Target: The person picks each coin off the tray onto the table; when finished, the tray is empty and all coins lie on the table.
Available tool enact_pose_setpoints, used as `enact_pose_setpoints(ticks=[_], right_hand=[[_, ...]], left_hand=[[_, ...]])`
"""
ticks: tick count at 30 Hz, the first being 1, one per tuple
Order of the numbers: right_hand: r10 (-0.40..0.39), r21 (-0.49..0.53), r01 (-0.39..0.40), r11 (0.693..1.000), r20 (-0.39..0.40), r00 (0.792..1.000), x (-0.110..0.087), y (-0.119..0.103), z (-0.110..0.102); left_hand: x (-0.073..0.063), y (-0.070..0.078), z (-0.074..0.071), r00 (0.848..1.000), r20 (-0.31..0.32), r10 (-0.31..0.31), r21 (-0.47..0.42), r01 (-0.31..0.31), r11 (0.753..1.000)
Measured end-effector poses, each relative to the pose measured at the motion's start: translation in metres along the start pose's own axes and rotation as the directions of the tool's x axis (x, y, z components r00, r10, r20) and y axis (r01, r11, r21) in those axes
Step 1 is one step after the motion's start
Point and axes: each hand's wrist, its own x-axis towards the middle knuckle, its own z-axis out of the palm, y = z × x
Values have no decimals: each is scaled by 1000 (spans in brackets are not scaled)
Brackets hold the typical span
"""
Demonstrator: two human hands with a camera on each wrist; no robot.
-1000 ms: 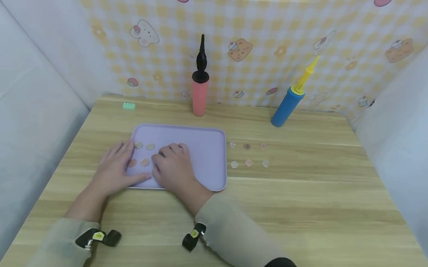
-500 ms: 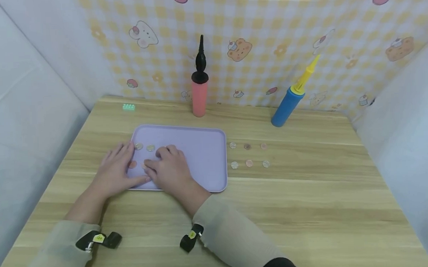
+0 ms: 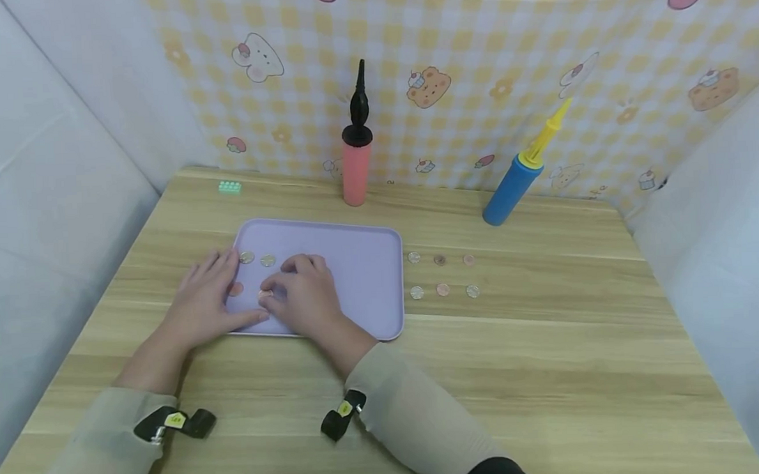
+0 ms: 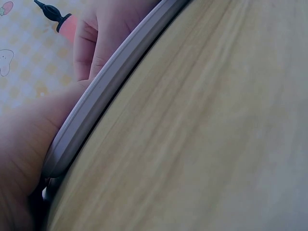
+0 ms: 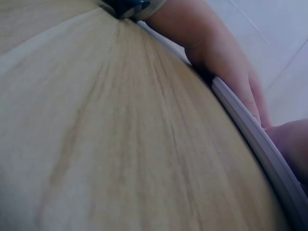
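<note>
A lilac tray (image 3: 362,279) lies on the wooden table. My left hand (image 3: 200,299) rests over its left front corner, fingers straight and thumb along the front rim. My right hand (image 3: 309,295) is over the tray and pinches a coin (image 3: 265,294) between thumb and forefinger; the fingers partly cover it. Two silvery coins, the left one (image 3: 246,258) and the right one (image 3: 267,260), lie behind on the tray. A copper coin (image 3: 235,289) sits beside my left hand. The tray rim (image 4: 96,91) hides the coins in the left wrist view.
Right of the tray, several coins lie in two rows, among them a copper one (image 3: 442,289). A pink balloon pump (image 3: 355,171) and a blue balloon pump (image 3: 510,194) stand at the back. A green toy brick (image 3: 230,187) lies at the back left.
My right thumb and forefinger have reached left over the front copper coin and now pinch it, drawn slightly right. My left hand stays in place.
</note>
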Motion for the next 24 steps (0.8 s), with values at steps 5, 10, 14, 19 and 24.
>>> enact_pose_setpoints(ticks=[5, 10, 14, 19, 24], right_hand=[[14, 24, -14, 1000, 34, 999, 0, 0, -2], [-30, 69, 29, 997, 11, 999, 1, 1, -2], [-136, 78, 140, 987, -62, 989, 1, 1, -1], [-218, 13, 222, 975, -124, 968, -2, 0, -3], [-125, 191, 156, 969, -162, 979, -1, 3, 0]], left_hand=[[0, -1, 1, 1000, -7, 3, -5, -3, 1000], [1, -1, 1, 1000, -16, 7, -3, -7, 1000], [0, -1, 1, 1000, -22, 8, -9, -8, 1000], [1, -1, 1, 1000, -23, 3, -12, -4, 1000], [1, 0, 0, 1000, -22, -3, -20, 2, 1000]])
